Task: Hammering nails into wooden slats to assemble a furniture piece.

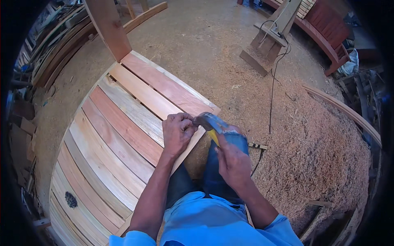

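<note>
My right hand [234,165] is wrapped round the yellow handle of a hammer [210,122]. The hammer's dark head is close to the fingers of my left hand [176,133]. Those fingers are pinched together above the end of a slat, near the right edge of a slatted wooden panel [119,137]; what they hold, if anything, is too small to make out. The panel has pale and reddish slats lying side by side with narrow gaps. On a slat at the lower left sits a small heap of dark bits [71,199], perhaps nails.
A wooden post [108,30] rises at the panel's far corner. Wood shavings [312,151] cover the floor to the right. A wooden stand [269,45] with a black cord [272,94] is at the far right, near a red bench [324,33]. Timber [67,49] is stacked far left.
</note>
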{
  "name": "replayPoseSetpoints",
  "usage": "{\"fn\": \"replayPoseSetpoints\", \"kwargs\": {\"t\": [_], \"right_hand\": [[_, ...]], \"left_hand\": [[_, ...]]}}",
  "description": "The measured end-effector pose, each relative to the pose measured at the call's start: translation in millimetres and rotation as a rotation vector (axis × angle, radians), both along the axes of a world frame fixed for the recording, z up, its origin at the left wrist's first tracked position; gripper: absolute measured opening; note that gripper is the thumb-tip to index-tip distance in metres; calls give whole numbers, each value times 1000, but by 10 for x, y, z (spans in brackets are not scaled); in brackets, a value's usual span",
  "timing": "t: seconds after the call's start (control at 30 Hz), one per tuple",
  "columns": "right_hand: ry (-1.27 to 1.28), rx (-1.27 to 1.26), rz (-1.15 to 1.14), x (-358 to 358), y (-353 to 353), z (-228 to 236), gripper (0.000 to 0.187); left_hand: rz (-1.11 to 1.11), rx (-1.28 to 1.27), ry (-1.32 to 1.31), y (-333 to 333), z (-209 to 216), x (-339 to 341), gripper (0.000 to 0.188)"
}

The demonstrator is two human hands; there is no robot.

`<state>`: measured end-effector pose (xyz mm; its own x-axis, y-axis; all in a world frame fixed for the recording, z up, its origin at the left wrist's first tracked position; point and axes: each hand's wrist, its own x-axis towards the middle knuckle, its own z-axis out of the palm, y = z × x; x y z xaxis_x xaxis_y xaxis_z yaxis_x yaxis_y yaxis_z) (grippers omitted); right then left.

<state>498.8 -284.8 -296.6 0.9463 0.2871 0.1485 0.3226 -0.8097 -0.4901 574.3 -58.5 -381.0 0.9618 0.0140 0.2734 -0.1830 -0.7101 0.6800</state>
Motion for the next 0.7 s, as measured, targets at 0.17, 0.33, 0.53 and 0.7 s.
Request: {"fn": "replayPoseSetpoints", "kwargs": {"t": [0.17, 0.33, 0.53, 0.7], "right_hand": [[-78, -1, -62, -63, 69, -81, 62], [43, 119, -149, -55, -124, -98, 64], [148, 278, -331, -375, -577, -570, 62], [244, 291, -380, -551, -581, -783, 62]], "left_hand": [[-16, 1, 42, 28, 14, 21, 8], [-145, 73, 20, 172, 35, 27, 31], [-431, 420, 109, 835, 290, 261, 88], [-436, 474, 60, 783, 281, 232, 89]]}}
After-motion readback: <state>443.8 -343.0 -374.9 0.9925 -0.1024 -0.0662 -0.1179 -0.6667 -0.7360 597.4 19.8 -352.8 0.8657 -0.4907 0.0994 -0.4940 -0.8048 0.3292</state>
